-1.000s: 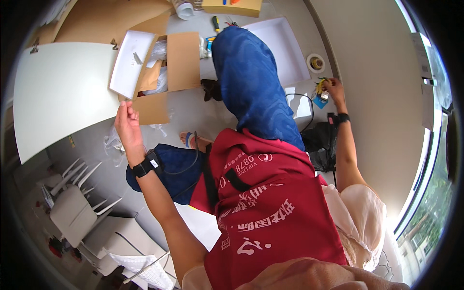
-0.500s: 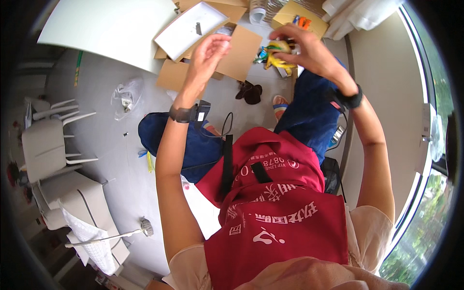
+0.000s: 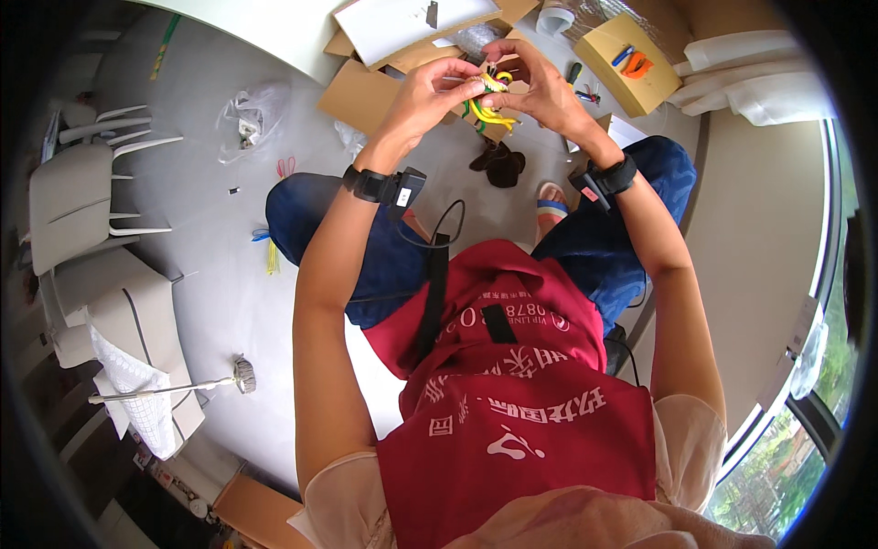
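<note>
A bundle of yellow and green wires [image 3: 497, 117] is held up between my two hands, over the cardboard at the top middle. My left hand [image 3: 432, 99] pinches its left side between thumb and fingers. On the other side, my right hand [image 3: 546, 99] curls its fingers round the bundle, with the thumb pressed to it. Loose yellow ends hang below the fingers. Part of the bundle is hidden by my fingertips.
An open cardboard box [image 3: 366, 96] with a white panel [image 3: 412, 27] lies ahead. To the right, another box [image 3: 626, 78] bears orange-handled pliers [image 3: 637, 66]. A screwdriver [image 3: 574, 73] lies beside it. Chairs [image 3: 78, 201], a plastic bag [image 3: 247, 123] and a brush [image 3: 243, 373] are leftward.
My hands have come together; the left now grips the wire bundle too, which earlier was in the right alone. The view has shifted, showing more of the right-hand box.
</note>
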`<state>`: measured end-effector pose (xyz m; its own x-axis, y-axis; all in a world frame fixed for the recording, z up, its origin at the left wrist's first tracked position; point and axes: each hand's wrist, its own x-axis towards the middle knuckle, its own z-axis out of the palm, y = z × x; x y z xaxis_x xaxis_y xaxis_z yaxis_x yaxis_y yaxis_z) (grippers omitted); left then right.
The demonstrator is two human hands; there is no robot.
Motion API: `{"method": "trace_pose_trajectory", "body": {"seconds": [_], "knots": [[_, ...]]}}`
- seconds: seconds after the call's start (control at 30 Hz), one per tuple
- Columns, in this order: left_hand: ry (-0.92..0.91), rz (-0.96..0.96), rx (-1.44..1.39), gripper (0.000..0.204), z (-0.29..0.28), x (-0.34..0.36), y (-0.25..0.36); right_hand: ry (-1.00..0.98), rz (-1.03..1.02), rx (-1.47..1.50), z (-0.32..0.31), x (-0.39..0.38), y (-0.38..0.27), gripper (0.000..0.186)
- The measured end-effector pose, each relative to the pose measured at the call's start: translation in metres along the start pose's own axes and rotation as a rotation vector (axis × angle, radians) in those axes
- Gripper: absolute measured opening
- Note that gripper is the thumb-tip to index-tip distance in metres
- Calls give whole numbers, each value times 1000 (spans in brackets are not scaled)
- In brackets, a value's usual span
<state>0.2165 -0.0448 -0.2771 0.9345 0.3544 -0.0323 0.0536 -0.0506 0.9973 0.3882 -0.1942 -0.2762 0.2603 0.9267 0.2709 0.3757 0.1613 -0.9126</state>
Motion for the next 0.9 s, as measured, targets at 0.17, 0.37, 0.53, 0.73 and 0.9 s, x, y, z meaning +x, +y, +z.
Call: {"method": "trace_pose_trajectory", "body": {"seconds": [0.17, 0.37, 0.53, 0.73, 0.9], "knots": [[223, -69, -245, 21, -2, 7, 2, 68, 7, -22, -7, 8, 20, 79], [192, -34, -355, 18, 1, 16, -7, -25, 310, 236, -6, 10, 13, 69], [213, -21, -157, 19, 2, 18, -1, 18, 335, 237, -4, 8, 17, 67], [205, -44, -92, 22, 7, 15, 5, 21, 459, 642, -4, 9, 10, 61], [244, 159, 226, 36, 16, 13, 11, -34, 335, 533, -2, 13, 17, 61]]}}
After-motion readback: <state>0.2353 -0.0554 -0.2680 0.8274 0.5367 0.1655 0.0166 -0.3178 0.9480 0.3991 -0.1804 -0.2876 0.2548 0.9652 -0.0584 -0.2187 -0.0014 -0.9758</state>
